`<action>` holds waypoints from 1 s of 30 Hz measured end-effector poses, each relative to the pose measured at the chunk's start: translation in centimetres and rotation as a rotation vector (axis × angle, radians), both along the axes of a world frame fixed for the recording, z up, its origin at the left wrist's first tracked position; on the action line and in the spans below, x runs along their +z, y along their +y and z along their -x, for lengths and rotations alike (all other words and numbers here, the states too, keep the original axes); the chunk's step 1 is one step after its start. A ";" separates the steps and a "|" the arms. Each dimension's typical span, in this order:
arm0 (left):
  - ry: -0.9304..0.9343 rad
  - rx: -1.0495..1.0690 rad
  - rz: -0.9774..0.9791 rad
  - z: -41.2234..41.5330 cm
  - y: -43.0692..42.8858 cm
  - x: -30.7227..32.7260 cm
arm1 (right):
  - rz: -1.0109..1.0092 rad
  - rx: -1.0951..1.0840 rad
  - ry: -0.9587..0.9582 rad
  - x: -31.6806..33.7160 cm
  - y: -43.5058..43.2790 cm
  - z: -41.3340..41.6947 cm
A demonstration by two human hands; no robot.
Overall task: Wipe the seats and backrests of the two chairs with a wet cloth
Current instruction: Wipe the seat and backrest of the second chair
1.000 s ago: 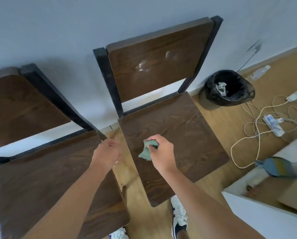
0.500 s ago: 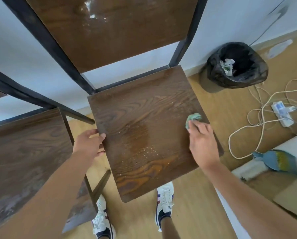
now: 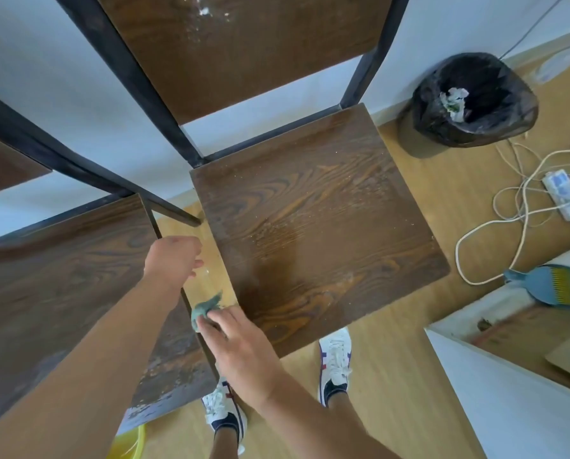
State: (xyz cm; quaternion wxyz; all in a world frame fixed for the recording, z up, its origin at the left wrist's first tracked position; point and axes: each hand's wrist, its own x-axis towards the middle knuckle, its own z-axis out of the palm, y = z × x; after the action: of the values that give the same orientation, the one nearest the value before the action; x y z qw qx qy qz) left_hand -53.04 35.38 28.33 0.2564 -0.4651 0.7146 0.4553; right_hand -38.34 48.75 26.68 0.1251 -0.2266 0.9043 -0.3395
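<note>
Two dark wood chairs with black frames stand side by side against the wall. The right chair's seat (image 3: 316, 223) shows a darker damp patch and pale specks; its backrest (image 3: 244, 48) carries white smears. My right hand (image 3: 240, 352) presses a small green cloth (image 3: 204, 309) at the seat's front left corner. My left hand (image 3: 172, 256) rests on the right edge of the left chair's seat (image 3: 61, 276), fingers curled over that edge. The left chair's backrest (image 3: 5, 167) shows only as a corner.
A black-lined bin (image 3: 475, 101) with crumpled paper stands right of the chair. White cables and a power strip (image 3: 565, 193) lie on the floor. A blue dustpan brush (image 3: 555, 286) rests on a white box (image 3: 509, 392). A yellow basin (image 3: 128, 445) sits near my feet.
My right hand has swept the cloth from the seat's right edge across to its front left corner. The left hand has stayed at the left chair's edge. The view dipped slightly.
</note>
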 end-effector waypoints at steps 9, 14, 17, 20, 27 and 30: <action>-0.018 0.050 -0.100 -0.2 1.0 -0.9 | -0.269 -0.116 0.180 -2.9 15.6 2.4; -0.037 0.028 -0.130 -0.7 2.3 -1.5 | -0.626 -0.565 0.047 -1.7 31.0 6.7; -0.017 0.029 -0.130 -0.8 2.3 -1.4 | -0.694 -0.751 0.067 0.0 34.2 9.1; 0.034 0.015 -0.123 -1.5 2.4 -0.9 | -0.552 -0.759 0.145 -0.8 30.2 8.0; 0.074 0.037 -0.158 -5.9 3.9 -0.3 | -0.279 -0.467 0.158 -3.1 13.8 0.9; 0.054 0.056 -0.172 -7.6 4.4 -0.2 | -0.179 -0.147 0.083 -2.3 7.9 -1.8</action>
State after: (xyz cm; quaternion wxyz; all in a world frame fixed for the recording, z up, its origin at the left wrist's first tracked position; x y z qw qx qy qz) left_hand -45.44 39.75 28.16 0.2633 -0.4486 0.6663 0.5342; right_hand -36.50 56.69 24.38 0.0817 -0.1614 0.9495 -0.2562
